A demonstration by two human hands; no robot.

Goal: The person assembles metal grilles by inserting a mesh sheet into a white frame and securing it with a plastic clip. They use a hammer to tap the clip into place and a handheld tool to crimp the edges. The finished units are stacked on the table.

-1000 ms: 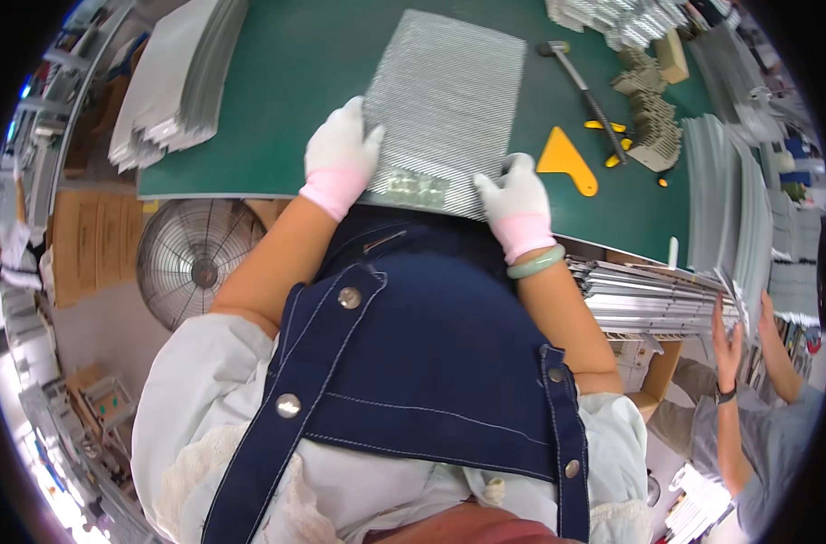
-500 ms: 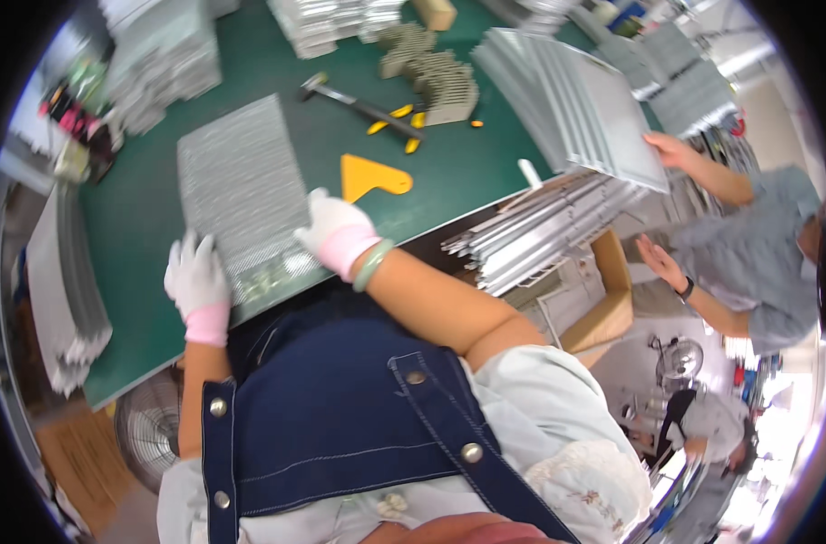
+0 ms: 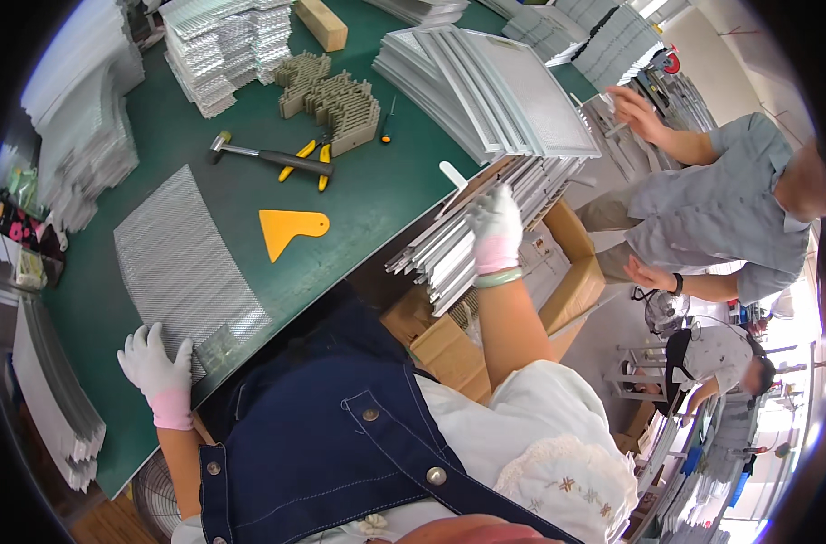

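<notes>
A silvery mesh sheet (image 3: 182, 258) lies slantwise on the green table. My left hand (image 3: 162, 370), in a white glove with a pink cuff, rests with spread fingers at the sheet's near left corner. Beyond the table's right edge, my gloved right hand (image 3: 496, 222) is over a stack of pale metal strips (image 3: 454, 258). Its fingers are curled together among the strips, and what they grip is hidden. Between the sheet and the strips lies a yellow scraper (image 3: 289, 231) on the table.
A hammer (image 3: 268, 156), yellow-handled pliers (image 3: 320, 165) and a screwdriver (image 3: 388, 122) lie farther back. Beige slotted blocks (image 3: 336, 109) stand behind them. Framed panels (image 3: 485, 86) are stacked at the right. A co-worker (image 3: 721, 199) stands beyond, near a cardboard box (image 3: 567, 263).
My right hand has left the mesh sheet and moved right to the metal strips. My left hand stays by the sheet's near corner. The co-worker's upper hand has come off the framed panels.
</notes>
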